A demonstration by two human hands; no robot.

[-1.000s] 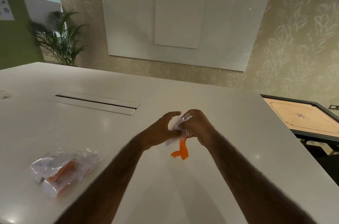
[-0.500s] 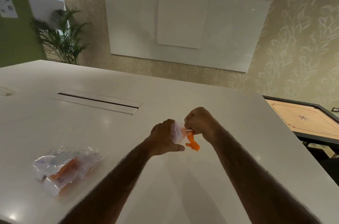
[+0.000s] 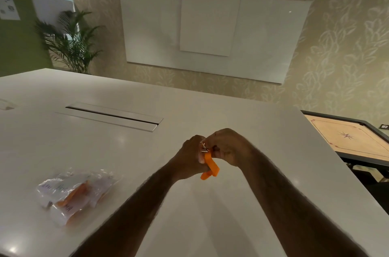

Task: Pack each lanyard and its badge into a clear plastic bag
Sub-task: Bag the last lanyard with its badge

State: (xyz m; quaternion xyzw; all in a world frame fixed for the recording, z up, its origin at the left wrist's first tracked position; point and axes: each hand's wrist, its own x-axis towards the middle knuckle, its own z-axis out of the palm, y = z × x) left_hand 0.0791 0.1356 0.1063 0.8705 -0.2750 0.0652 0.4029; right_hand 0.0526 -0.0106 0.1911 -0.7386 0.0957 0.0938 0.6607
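Observation:
Above the middle of the white table [image 3: 231,204] both my hands meet around a bundled orange lanyard [image 3: 210,167]. A loop of it hangs out below the fists, and a small metal clip [image 3: 204,149] shows between them. My left hand [image 3: 190,158] is curled round the bundle from the left. From the right, my right hand [image 3: 226,147] pinches it with curled fingers. The badge and any bag in my hands are hidden by the fingers. Filled clear plastic bags [image 3: 73,193] with orange lanyards and white badges lie at the near left of the table.
A recessed cable slot [image 3: 113,116] runs across the table's far left. A carrom board [image 3: 353,141] stands past the table's right edge. On the wall behind hangs a whiteboard [image 3: 210,31]; a potted plant [image 3: 69,44] stands at the far left corner.
My left hand closed from spread fingers to a fist round the bundle. The white crumpled part went out of sight inside the hands, and the orange loop now hangs lower between them.

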